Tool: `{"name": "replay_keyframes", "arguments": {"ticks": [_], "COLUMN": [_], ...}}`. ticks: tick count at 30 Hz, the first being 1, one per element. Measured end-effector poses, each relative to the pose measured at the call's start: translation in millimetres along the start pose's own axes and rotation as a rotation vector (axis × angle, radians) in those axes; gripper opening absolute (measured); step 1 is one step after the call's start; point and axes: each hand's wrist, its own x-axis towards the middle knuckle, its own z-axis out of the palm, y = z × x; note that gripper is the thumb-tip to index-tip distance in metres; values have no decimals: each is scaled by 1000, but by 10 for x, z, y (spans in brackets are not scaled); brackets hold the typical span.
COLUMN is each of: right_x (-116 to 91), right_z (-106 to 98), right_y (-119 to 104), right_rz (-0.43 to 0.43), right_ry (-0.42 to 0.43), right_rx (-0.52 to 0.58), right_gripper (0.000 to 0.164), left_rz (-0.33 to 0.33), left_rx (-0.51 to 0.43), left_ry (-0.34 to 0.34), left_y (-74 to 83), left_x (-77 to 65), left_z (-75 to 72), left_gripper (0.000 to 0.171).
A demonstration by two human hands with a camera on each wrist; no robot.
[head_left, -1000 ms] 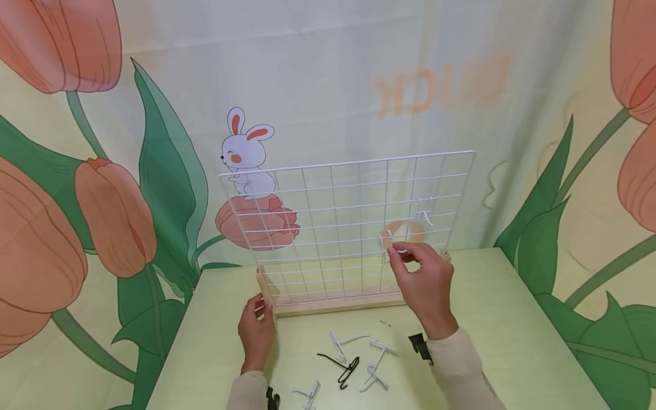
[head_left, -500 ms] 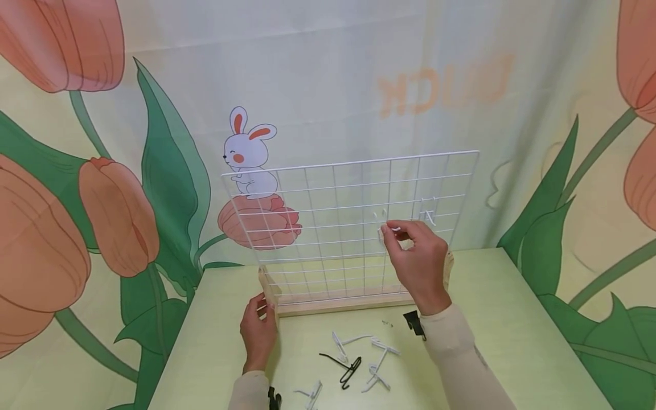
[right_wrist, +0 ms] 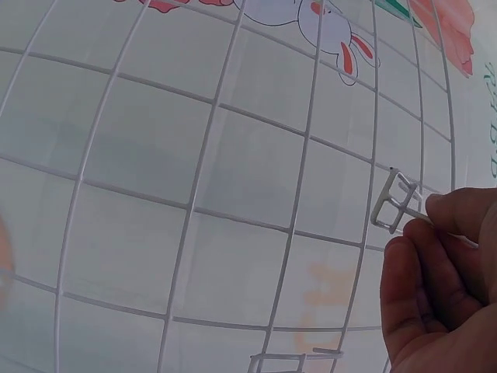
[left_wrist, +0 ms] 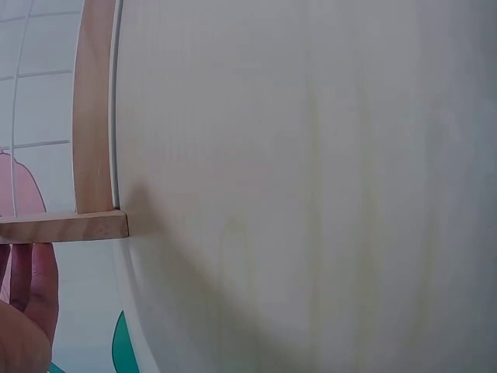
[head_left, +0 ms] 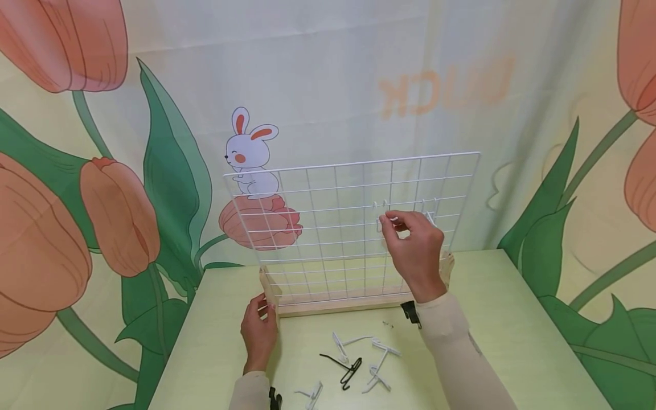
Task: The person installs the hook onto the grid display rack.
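Observation:
A white wire grid panel [head_left: 333, 228] stands upright in a wooden base [head_left: 338, 307]. My right hand [head_left: 416, 247] pinches the stem of a white wire hook [right_wrist: 396, 203] between thumb and fingers. The hook's two upper prongs [head_left: 380, 204] are at a horizontal wire in the panel's right half, and its rectangular back lies close against the grid. A second white hook [head_left: 429, 217] hangs on the panel just to the right, partly behind the right hand. My left hand [head_left: 259, 329] rests its fingertips against the outer side of the base's left wooden end piece [left_wrist: 66, 228].
Several white hooks [head_left: 376, 373] and a black hook [head_left: 351, 373] lie on the pale table [head_left: 487, 330] in front of the base. Tiny bits [head_left: 388, 324] lie close to the base. A printed curtain [head_left: 328, 85] hangs behind the panel.
My right hand has moved up along the panel with the white hook, bringing its prongs level with a higher horizontal wire. The left hand has stayed at the wooden end piece.

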Motion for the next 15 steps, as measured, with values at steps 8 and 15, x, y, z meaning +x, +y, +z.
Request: {"name": "replay_keyframes", "arguments": {"ticks": [8,15], "right_x": [56,39], "right_z": [75,113], "right_y": [15,34], "right_rz": [-22,-13], "right_ry": [3,-8], "right_rx": [-55,-91], "right_gripper": [18,18], "left_rz": [-2,16], "left_rx": [-2,-10], "left_ry": [-4,1], "left_y": [3,-9], "left_x": [3,-2], "left_z": [-9,2], "left_gripper": [34,33]}}
